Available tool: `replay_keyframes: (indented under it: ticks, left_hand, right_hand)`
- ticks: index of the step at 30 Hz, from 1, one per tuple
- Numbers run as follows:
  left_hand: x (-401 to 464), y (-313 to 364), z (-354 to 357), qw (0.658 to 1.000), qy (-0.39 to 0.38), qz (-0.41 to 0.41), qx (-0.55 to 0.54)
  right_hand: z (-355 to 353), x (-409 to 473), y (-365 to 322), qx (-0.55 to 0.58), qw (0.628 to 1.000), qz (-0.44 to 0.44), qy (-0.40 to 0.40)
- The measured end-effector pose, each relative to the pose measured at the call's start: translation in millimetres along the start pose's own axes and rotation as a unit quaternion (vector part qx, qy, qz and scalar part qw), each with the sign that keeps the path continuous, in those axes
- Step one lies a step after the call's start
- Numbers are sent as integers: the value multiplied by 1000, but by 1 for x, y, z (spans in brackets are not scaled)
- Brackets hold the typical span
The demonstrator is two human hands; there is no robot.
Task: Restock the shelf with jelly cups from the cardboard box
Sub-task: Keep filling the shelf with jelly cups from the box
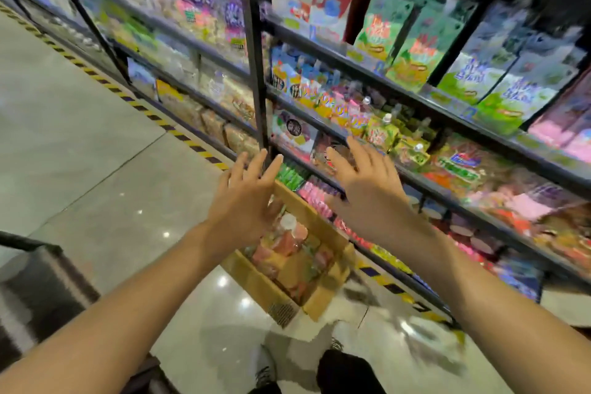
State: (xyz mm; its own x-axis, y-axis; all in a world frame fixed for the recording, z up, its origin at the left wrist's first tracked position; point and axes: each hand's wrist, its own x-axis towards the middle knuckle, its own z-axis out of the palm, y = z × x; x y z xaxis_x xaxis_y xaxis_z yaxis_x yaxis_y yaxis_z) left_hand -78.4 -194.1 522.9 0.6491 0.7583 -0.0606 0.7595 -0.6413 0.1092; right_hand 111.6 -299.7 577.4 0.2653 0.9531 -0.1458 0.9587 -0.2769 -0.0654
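We hold our left hand (pixel 244 201) and right hand (pixel 367 189) raised mid-frame, fingers spread apart, holding nothing. Below them, the open brown cardboard box (pixel 326 294) of colourful jelly cups (pixel 287 243) sits on the floor beside the black metal shelf (pixel 425 182).

Cardboard box (pixel 256 280) showing tan, jelly cups (pixel 289 245) inside reading pink, orange, green. Shelf (pixel 415 99) frame showing black. Floor tape (pixel 153 115) running yellow-black stripes. Floor (pixel 80 137) reading glossy grey. Pouches (pixel 412 51) showing green, white.
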Motion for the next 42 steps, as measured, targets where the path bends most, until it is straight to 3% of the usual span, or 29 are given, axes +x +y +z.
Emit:
replay_keyframes:
  ticks: [5,13,20,27,33,37,42]
  left_hand:
    - [26,11,15,1000,-20,4,-22]
    - [80,-18,44,999,-32,-26,-23]
    - [120,-51,138,996,-62,-34,-62]
    - [165,-98,311,993,-110,17,-31]
    - [180,-135,488,980,-189,-34,-53]
    - [197,-149,584,981,-188,-13,-43]
    - [214,-168,680,982,-180,-4,-63]
  right_hand:
    - [15,11,25,33,998,53,-26]
    - [66,79,41,112,992,45,-41]
    - [149,139,28,149,986,47,-49]
    - [309,187,28,161,979,103,-72]
    - [500,213,17,159,971,102,-145]
    - [607,232,17,226,960,120,-109]
    - [717,268,26,253,951,128,-123]
